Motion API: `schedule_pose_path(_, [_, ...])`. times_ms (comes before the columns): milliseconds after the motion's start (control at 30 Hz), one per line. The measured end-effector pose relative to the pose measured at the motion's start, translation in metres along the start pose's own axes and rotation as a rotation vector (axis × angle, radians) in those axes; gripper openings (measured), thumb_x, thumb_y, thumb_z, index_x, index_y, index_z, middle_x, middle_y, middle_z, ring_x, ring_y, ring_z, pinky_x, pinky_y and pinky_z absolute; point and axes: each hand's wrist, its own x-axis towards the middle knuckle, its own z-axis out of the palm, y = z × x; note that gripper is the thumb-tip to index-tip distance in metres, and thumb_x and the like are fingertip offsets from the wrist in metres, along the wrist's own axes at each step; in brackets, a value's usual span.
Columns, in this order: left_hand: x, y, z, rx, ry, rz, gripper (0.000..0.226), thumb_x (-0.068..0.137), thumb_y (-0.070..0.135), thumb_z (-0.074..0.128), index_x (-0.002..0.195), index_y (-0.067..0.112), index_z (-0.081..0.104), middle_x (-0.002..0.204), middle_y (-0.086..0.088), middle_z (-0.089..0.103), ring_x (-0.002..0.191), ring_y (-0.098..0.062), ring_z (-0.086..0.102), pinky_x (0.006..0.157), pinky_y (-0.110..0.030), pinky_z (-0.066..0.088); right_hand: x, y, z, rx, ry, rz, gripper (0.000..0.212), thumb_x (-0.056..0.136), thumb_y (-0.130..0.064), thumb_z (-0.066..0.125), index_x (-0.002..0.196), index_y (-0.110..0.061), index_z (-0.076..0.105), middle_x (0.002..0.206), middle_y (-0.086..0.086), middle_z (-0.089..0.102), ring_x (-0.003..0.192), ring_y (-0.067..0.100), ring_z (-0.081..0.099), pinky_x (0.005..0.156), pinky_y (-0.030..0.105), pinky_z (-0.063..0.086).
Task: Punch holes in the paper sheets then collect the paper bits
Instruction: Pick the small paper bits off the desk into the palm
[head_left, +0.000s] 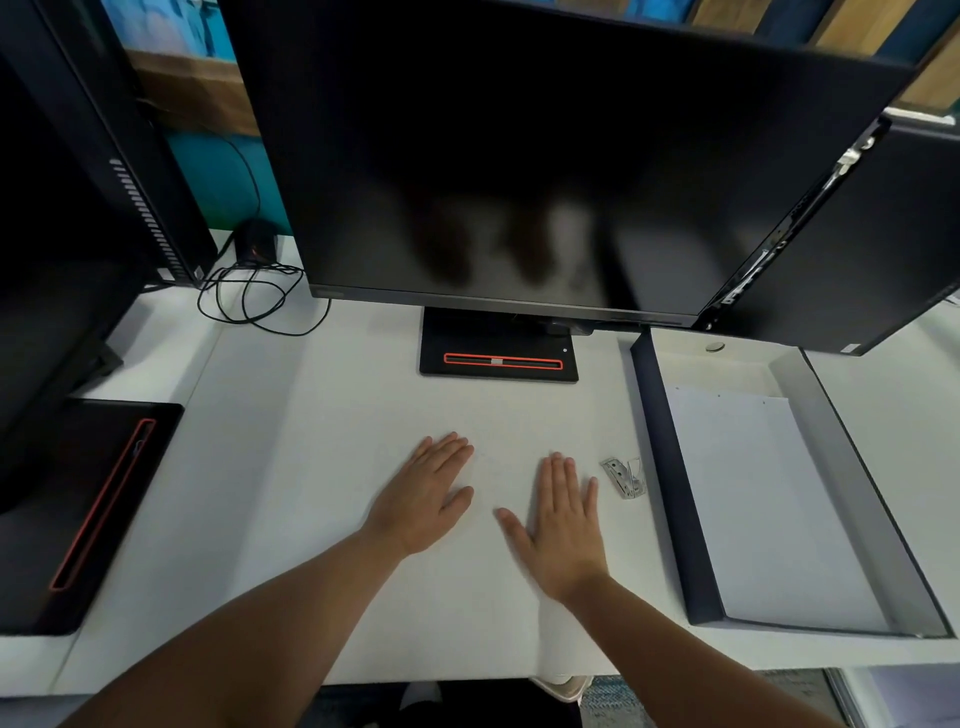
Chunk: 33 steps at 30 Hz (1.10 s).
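On the desk (363, 415), left hand (423, 499) and right hand (561, 525) lie flat, each grip released.

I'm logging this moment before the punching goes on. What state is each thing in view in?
Left hand: open, flat on the desk, holding nothing.
Right hand: open, flat on the desk, holding nothing.
Hole punch: on the desk, right of the right hand, untouched.
Paper sheets: lying flat in the tray, small holes along the far edge.
Monitor: screen dark.
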Motion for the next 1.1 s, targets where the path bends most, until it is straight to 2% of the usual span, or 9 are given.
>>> schedule_pose_path(133, [0.001,0.001,0.0,-0.014,0.002,0.002,0.072,0.087,0.049,0.015,0.146,0.012,0.033,0.154,0.0,0.031,0.145,-0.008,0.017,0.117,-0.019,-0.005,0.003,-0.035,0.005,0.012,-0.025,-0.113,0.091,0.08,-0.072,-0.008,0.145,-0.008,-0.02,0.157,0.008,-0.019,0.142,0.022,-0.025,0.115,0.044,-0.018])
schedule_pose_path(267, [0.0,0.004,-0.002,-0.033,0.004,0.001,0.072,0.088,0.049,0.014,0.145,0.01,0.035,0.153,-0.001,0.033,0.144,-0.01,0.021,0.118,-0.021,-0.001,0.004,-0.042,0.004,0.032,-0.037,-0.259,0.083,0.084,-0.069,-0.005,0.144,-0.012,-0.019,0.158,0.007,-0.015,0.143,0.02,-0.022,0.115,0.04,-0.017])
schedule_pose_path(367, [-0.001,0.004,-0.004,-0.058,0.026,-0.015,0.063,0.091,0.042,0.025,0.14,0.006,0.043,0.146,-0.006,0.044,0.14,-0.017,0.033,0.117,-0.019,0.001,0.007,-0.023,-0.001,0.1,-0.002,-0.203,0.082,0.089,-0.065,0.003,0.148,-0.011,-0.011,0.158,0.005,-0.013,0.144,0.016,-0.02,0.115,0.038,-0.016])
schedule_pose_path(467, [-0.003,0.006,-0.006,-0.077,0.045,-0.04,0.061,0.093,0.041,0.025,0.139,0.006,0.044,0.145,-0.006,0.045,0.139,-0.018,0.035,0.115,-0.012,-0.004,0.009,0.002,-0.002,0.076,0.002,-0.12,0.08,0.092,-0.062,0.011,0.149,-0.01,-0.009,0.159,0.005,-0.009,0.144,0.015,-0.018,0.115,0.037,-0.016])
schedule_pose_path(667, [-0.002,0.007,-0.006,-0.08,0.068,-0.037,0.068,0.09,0.046,0.018,0.14,0.008,0.044,0.148,-0.004,0.041,0.141,-0.015,0.031,0.112,-0.008,-0.008,0.015,-0.004,-0.003,0.031,-0.02,-0.225,0.079,0.086,-0.063,-0.004,0.148,-0.016,-0.012,0.157,-0.003,-0.016,0.139,0.015,-0.027,0.115,0.039,-0.018])
schedule_pose_path(800, [-0.002,0.007,-0.006,-0.123,0.061,-0.071,0.068,0.09,0.047,0.018,0.144,0.011,0.038,0.152,-0.001,0.035,0.143,-0.011,0.024,0.113,-0.011,-0.003,0.031,-0.015,-0.009,0.121,-0.039,-0.303,0.069,0.089,-0.062,0.006,0.143,-0.024,-0.016,0.151,-0.011,-0.019,0.138,0.011,-0.027,0.116,0.037,-0.015])
schedule_pose_path(900, [-0.001,0.008,-0.01,-0.262,0.103,-0.177,0.045,0.1,0.027,0.039,0.143,0.014,0.039,0.151,0.002,0.035,0.141,-0.009,0.028,0.113,-0.013,0.011,0.046,-0.017,-0.014,0.162,-0.084,-0.344,0.073,0.09,-0.063,0.008,0.15,-0.024,-0.006,0.156,-0.011,-0.011,0.142,0.01,-0.021,0.115,0.035,-0.016])
schedule_pose_path(1067, [-0.006,-0.001,-0.019,-0.238,0.167,-0.251,0.042,0.096,0.018,0.042,0.137,0.012,0.049,0.145,-0.003,0.045,0.137,-0.016,0.036,0.114,-0.02,0.016,0.052,-0.006,-0.011,0.167,-0.089,-0.471,0.065,0.096,-0.054,0.013,0.151,-0.021,0.017,0.159,-0.006,0.013,0.145,0.009,-0.005,0.117,0.032,-0.008])
schedule_pose_path(1100, [-0.008,-0.005,-0.021,-0.218,0.176,-0.269,0.041,0.095,0.013,0.044,0.136,0.012,0.05,0.144,-0.004,0.046,0.137,-0.018,0.037,0.114,-0.021,0.016,0.05,-0.004,-0.011,0.196,-0.083,-0.504,0.058,0.099,-0.047,0.015,0.149,-0.02,0.024,0.157,-0.005,0.02,0.146,0.011,0.002,0.117,0.03,-0.005])
